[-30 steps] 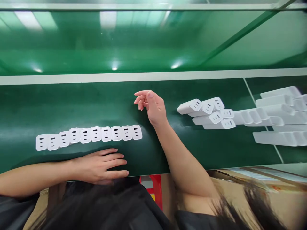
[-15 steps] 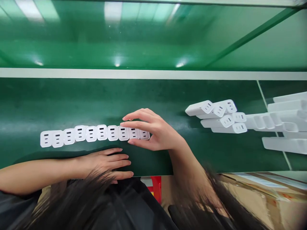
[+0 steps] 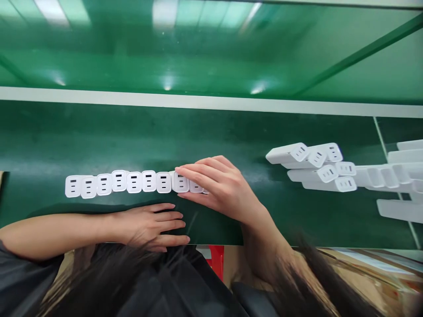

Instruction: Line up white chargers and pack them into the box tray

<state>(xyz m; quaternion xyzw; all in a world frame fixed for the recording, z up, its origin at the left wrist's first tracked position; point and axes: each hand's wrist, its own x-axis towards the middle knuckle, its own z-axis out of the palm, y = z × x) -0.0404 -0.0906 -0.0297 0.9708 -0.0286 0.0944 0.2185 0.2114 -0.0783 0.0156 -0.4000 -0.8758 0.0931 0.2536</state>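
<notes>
A row of white USB chargers stands side by side on the green table, with port faces turned up. Each shows one wide slot and two small ones. My right hand reaches over the right end of the row. Its index finger and thumb close on the far and near sides of one charger; the chargers to the right are partly covered by the palm and fingers. My left hand lies flat near the table's front edge, just below the row, fingers spread and holding nothing.
More white chargers lie in a loose cluster to the right, with further white housings past them. A white ledge runs along the back. Below the table edge are a red stool and cardboard boxes.
My right hand has lowered over the right end of the row, and its thumb and index finger have closed on a charger. My left hand stays flat. The view has shifted slightly.
</notes>
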